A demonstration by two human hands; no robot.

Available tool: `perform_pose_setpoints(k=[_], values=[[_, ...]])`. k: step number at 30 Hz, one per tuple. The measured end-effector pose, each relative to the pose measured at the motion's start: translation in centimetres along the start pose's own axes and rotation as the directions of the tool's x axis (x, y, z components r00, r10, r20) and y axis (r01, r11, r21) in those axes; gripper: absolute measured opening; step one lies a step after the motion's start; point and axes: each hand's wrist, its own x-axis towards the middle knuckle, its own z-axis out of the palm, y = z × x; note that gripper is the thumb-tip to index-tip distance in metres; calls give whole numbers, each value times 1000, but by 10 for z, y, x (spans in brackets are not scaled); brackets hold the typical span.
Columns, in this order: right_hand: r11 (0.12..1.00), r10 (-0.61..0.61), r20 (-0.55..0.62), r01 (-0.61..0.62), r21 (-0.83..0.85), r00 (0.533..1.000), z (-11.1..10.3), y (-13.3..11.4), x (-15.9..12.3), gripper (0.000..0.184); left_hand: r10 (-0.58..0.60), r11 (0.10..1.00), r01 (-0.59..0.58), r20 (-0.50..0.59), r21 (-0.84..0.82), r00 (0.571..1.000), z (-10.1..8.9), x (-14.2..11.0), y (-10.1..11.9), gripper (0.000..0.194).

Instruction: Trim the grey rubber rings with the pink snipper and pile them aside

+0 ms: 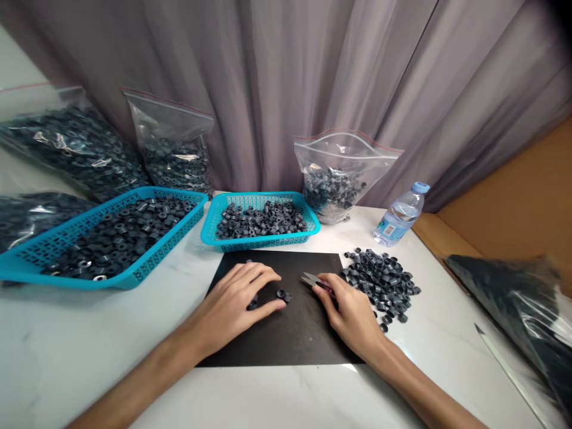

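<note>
My left hand (239,298) rests on the black mat (295,342) with its thumb and fingers apart. Just off its fingertips lie a couple of small black ring-shaped plastic parts (283,294), and more such parts show partly hidden beneath the palm and beyond the knuckles. Closed fingers of my right hand (346,307) grip a pair of small scissors (311,279). Their two pointed metal blades are slightly apart and aim left, short of the parts; the handles are mostly covered by the fingers.
A loose pile of black parts (384,283) lies right of the mat. Two blue baskets (260,241) (129,277) hold many parts. Filled zip bags (348,155) (167,119) stand behind. A water bottle (400,217), a cardboard box (513,190) and a dark bag (509,298) are at right.
</note>
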Motion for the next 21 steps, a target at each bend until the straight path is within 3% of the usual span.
perform_pose_setpoints(k=[4, 7, 10, 21], values=[[1000, -4, 2, 4, -11, 1000, -1, -1, 0, 24, -173, 985, 173, -124, -13, 977, -8, 7, -24, 34], [999, -21, 9, 21, -24, 1000, -3, -3, -1, 23, -216, 976, 211, -98, -54, 972, -7, 9, -49, 37], [999, -29, 18, 29, -30, 999, -5, -4, -2, 22, -232, 972, 226, -87, -64, 969, -2, 9, -61, 42], [998, -28, 25, 29, -55, 999, -4, -3, -3, 23, -176, 979, 161, -125, -124, 976, 8, 26, -33, 30]])
